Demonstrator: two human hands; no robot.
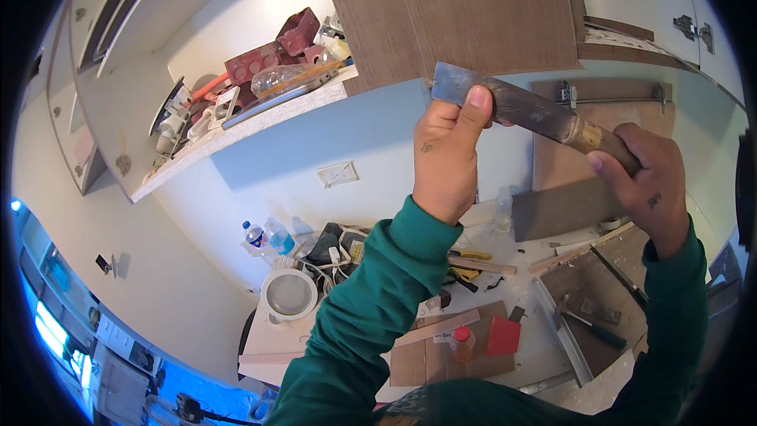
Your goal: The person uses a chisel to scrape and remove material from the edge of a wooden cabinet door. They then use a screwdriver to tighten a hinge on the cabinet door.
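A broad wood chisel (536,113) is held up slantwise in front of the cupboards, its wide metal end at upper left. My left hand (453,150) pinches the blade near that end, with the thumb on the flat face. At the lower right of the tool, my right hand (650,181) wraps round the handle, just past a yellowish collar (585,135). Behind the blade rises a brown wooden cupboard panel (457,12). The inner fingers of both hands are partly hidden.
An open shelf at upper left holds red boxes (252,61) and fittings. Below, the worktop carries water bottles (280,238), a round white light (289,294), pliers (471,254), a red-capped bottle (463,343), cardboard (418,363) and a hammer (591,322) on a brown board.
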